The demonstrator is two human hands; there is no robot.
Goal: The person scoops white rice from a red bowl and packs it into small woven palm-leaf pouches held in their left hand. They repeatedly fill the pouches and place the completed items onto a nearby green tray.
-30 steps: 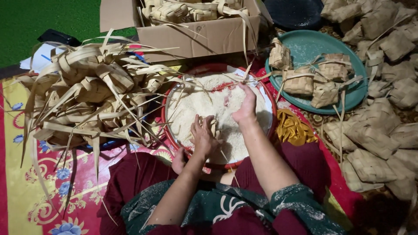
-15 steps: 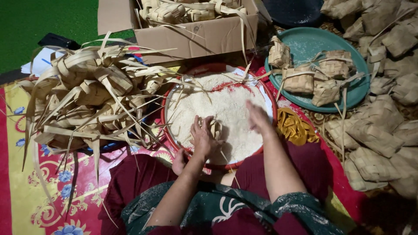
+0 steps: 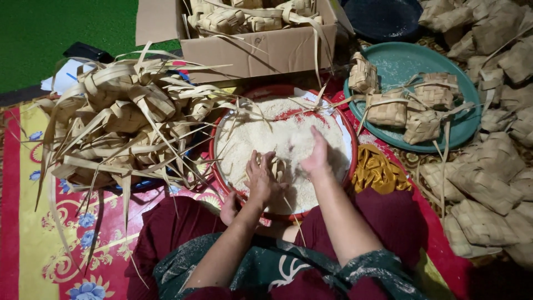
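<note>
Head view: at nine o'clock lies the pile of empty woven casings point(image 3: 119, 125). My left hand point(image 3: 261, 180) cups a woven pouch point(image 3: 277, 166) over the rice basin point(image 3: 222, 166); my right hand point(image 3: 315, 153), fingers curled together, has swung back from twelve o'clock beside it, apparently bringing rice.

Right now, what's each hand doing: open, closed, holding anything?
Left hand: closed around a woven leaf pouch over the rice.
Right hand: cupped over the rice beside the pouch; whether it holds grains cannot be told.

left hand point(image 3: 261, 178): fingers curled, gripping | right hand point(image 3: 315, 158): cupped, blurred
</note>
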